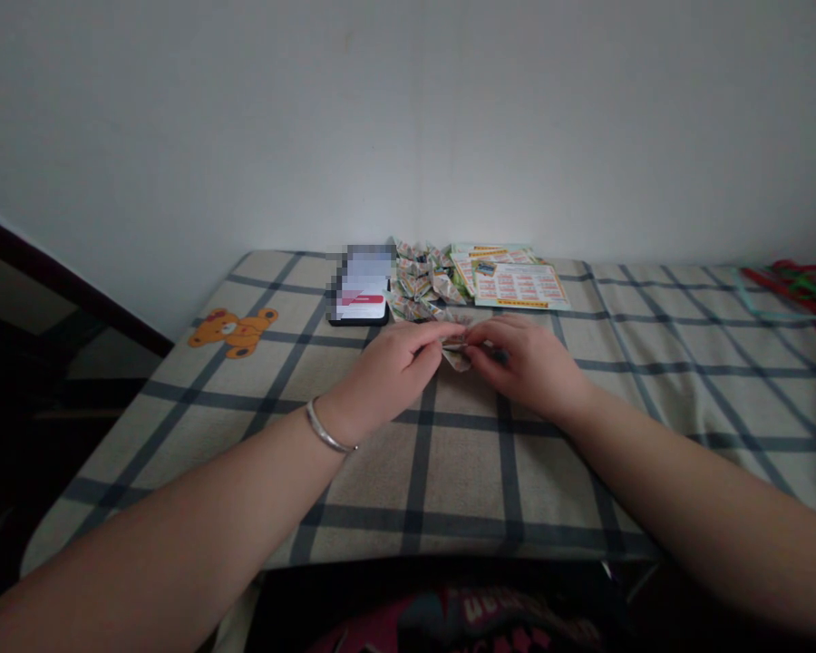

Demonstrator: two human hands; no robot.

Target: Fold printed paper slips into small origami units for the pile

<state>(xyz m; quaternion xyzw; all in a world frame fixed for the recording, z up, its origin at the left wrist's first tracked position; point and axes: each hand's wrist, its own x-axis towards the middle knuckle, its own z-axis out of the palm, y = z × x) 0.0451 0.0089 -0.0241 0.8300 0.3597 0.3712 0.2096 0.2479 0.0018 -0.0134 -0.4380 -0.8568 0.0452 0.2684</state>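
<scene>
My left hand (400,358), with a silver bangle at its wrist, pinches a small folded piece of printed paper (458,361) from the left. From the right, the thumb and fingers of my right hand (527,361) close on the same piece, low over the checked tablecloth (459,462). Most of the paper is hidden by the fingers. Just beyond it lies a heap of folded printed papers (422,277) in pointed, crumpled-looking shapes. Flat printed sheets with a calendar-like grid (520,287) lie in a stack right of the heap.
A phone (363,288) with a lit screen lies left of the heap. An orange teddy bear figure (235,332) is on the cloth at the left. Red and green items (799,288) lie at the far right. A white wall (408,118) backs the table.
</scene>
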